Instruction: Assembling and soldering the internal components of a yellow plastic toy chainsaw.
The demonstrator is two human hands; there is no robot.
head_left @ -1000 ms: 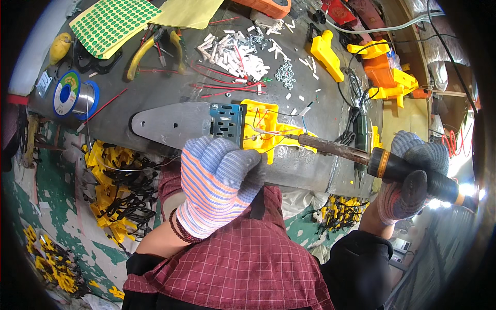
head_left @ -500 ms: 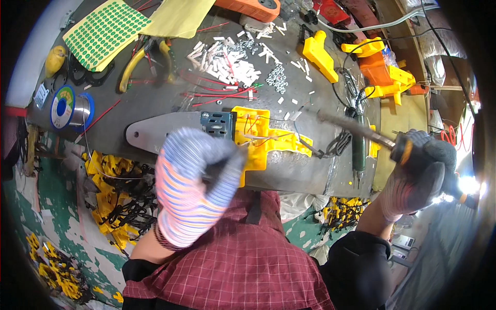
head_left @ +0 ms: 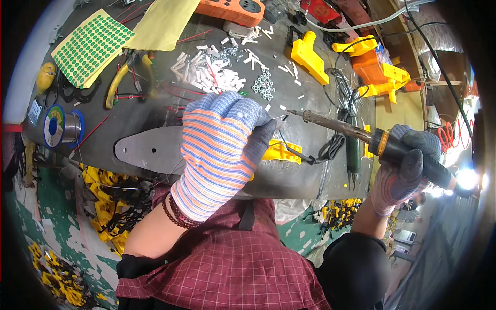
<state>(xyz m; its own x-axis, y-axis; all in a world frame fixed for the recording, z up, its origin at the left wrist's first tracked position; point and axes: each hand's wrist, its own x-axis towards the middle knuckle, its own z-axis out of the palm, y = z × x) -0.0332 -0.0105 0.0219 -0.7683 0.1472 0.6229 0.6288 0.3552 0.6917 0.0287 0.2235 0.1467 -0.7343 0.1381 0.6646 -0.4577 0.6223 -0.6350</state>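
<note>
Left hand (head_left: 222, 144) pinches thin wire (head_left: 278, 117), barely discernible, hides much of yellow casing (head_left: 283, 153); right hand (head_left: 403, 170) grips soldering iron (head_left: 378, 141).

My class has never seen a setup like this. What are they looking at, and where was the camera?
No robot here, just a person wearing striped gloves. The wide, curved view comes from a camera on their head, looking down. The right hand holds a soldering iron; the left hand pinches a thin piece, too small to identify. On the bench lie a grey tapered plate, a yellow plastic part partly hidden by the left hand, white bits, small nuts, a wire spool and yellow-handled pliers.
</note>
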